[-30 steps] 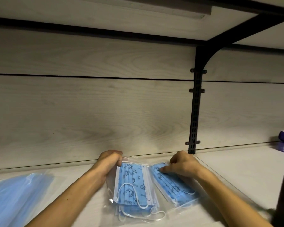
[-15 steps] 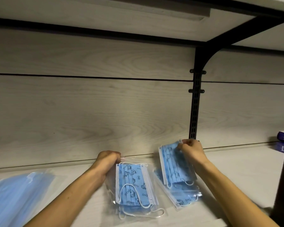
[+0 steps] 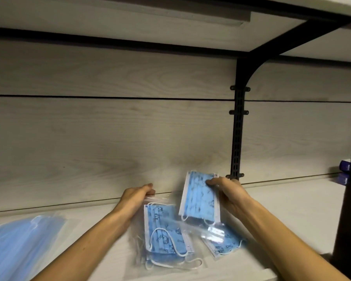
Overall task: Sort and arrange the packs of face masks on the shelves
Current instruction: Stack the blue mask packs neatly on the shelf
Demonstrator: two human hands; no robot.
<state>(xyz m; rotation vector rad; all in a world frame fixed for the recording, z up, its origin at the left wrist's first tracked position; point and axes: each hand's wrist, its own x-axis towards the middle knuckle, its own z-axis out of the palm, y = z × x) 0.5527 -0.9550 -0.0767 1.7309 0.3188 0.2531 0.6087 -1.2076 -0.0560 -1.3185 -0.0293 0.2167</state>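
Nearest, at the lower left edge of the pale shelf (image 3: 288,216), lies 1 blurred stack of plain blue masks (image 3: 18,246) in clear wrap. Toward the middle sit 2 printed packs flat on the shelf: the front pack (image 3: 164,236), with white ear loops spilling toward the shelf's front lip, and just right of it a lower pack (image 3: 223,242), partly under a third. That third pack, the raised pack (image 3: 199,197), is tilted up on end, pinched at its upper right corner by the right hand (image 3: 229,194). The left hand (image 3: 137,196) grips the clear top flap of the front pack, fingers closed on the plastic. Right of the packs the shelf runs bare to 1 black upright (image 3: 236,134) on the wood back panel (image 3: 109,142). Far right, 2 purple boxes (image 3: 344,174) sit stacked beside a dark post.
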